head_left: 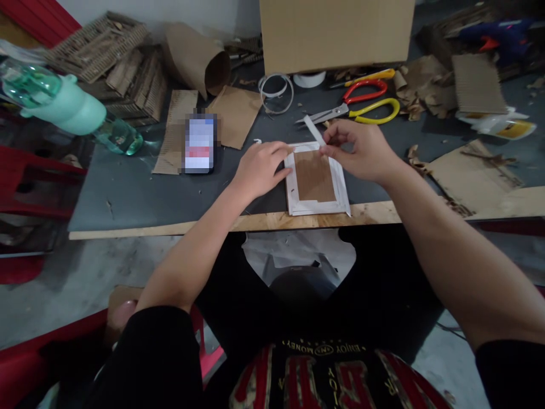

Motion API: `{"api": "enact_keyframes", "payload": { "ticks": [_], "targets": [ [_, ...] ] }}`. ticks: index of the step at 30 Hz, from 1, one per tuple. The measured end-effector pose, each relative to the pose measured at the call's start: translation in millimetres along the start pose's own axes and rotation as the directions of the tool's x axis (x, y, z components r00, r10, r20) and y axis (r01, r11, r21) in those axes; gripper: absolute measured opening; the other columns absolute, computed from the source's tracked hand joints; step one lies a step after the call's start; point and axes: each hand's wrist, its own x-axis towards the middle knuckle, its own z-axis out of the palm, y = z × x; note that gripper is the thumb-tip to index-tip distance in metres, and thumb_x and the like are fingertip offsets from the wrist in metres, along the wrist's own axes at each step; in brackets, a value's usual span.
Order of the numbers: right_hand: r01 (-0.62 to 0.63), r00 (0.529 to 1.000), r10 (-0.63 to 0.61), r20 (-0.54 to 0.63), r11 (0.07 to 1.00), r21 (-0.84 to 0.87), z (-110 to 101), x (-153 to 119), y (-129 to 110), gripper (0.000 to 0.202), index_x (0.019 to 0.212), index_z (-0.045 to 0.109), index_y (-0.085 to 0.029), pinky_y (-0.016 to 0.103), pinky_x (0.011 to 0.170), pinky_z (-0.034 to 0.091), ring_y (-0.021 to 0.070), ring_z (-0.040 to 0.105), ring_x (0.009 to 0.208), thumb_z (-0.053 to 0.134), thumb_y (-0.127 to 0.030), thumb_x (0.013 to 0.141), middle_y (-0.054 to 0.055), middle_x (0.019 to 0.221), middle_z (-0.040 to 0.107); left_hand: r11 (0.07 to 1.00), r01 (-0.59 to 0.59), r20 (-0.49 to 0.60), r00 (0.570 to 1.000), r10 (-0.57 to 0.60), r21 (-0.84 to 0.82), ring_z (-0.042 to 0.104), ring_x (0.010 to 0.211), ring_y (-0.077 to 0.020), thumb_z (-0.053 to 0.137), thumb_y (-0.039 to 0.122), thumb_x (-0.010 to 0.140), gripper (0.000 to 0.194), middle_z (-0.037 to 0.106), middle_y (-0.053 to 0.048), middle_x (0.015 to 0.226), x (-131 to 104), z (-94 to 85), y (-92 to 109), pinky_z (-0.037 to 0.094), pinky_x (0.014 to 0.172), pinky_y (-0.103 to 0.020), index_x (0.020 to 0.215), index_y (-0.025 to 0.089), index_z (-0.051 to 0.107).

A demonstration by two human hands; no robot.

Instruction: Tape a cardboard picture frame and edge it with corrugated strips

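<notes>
A small brown cardboard panel (315,177) with white strips around its border lies at the table's front edge. My left hand (261,166) rests at its upper left corner, fingers apart, with fingertips touching the white border. Over the upper right corner, my right hand (355,149) pinches a short white strip (314,129) between thumb and fingers; the strip points up and to the left. Scissors with red and yellow handles (366,102) lie just behind my right hand.
A phone (199,143) lies left on the dark table (140,199), near a green bottle (76,105). Behind are a cardboard box (336,34), a tape ring (276,94) and stacked corrugated pieces (128,74). Cardboard scraps (472,176), a glue bottle (500,124) and a blue glue gun (500,40) are right.
</notes>
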Motion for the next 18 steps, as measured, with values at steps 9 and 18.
{"api": "enact_keyframes", "payload": {
  "ticks": [9,18],
  "targets": [
    [0.144,0.984,-0.141,-0.106,0.989,0.016,20,-2,5,0.017,0.094,0.071,-0.027,0.04,0.076,0.056,0.0251,0.074,0.082,0.073,-0.043,0.095,0.005,0.088,0.078,0.853,-0.13,-0.185,0.982,0.04,-0.505,0.073,0.133,-0.0298,0.063,0.038,0.109,0.054,0.064,-0.01,0.16,2,33.4,24,0.068,0.088,-0.037,0.162,0.035,0.05],
    [0.109,0.981,-0.139,-0.138,0.973,-0.205,16,0,10,0.017,0.108,0.077,-0.031,0.048,0.091,0.058,0.0313,0.079,0.095,0.069,-0.043,0.099,0.006,0.097,0.083,0.876,-0.079,-0.271,0.961,-0.06,-0.475,0.078,0.114,-0.0237,0.072,0.023,0.103,0.046,0.075,-0.009,0.135,-1,22.0,18,0.067,0.082,-0.031,0.148,0.031,0.064]
  ]
}}
